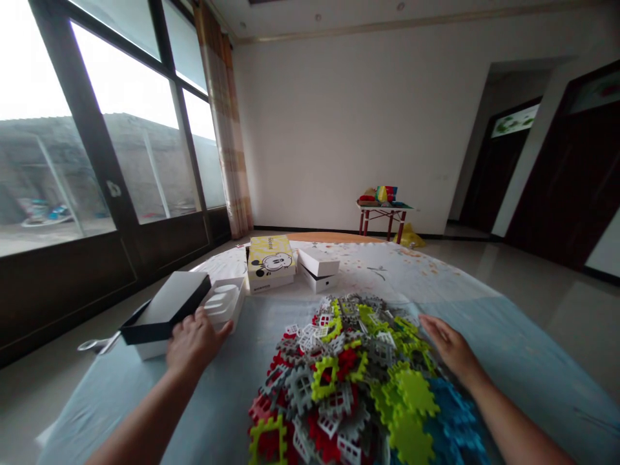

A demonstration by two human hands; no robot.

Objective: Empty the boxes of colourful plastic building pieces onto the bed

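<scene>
My left hand (196, 342) rests at the near corner of a black-edged box (169, 300) and a white box with a molded insert (225, 300). Its thumb is spread from the fingers, and it grips nothing that I can see. A large heap of interlocking plastic building pieces (334, 381) lies in front of me, in grey, red, lime green, white and blue. Beside the heap's right edge, my right hand (450, 349) is held with fingers stretched out and nothing in it. Lime green pieces (411, 413) and blue pieces (455, 420) are nearest to that hand.
A yellow cartoon-printed box (271, 261) and a white box with its lid askew (318, 268) stand farther back on the cloth-covered table (508, 361). Something with a metallic loop (94, 345) sits at the left edge. A small side table (385, 208) stands by the wall.
</scene>
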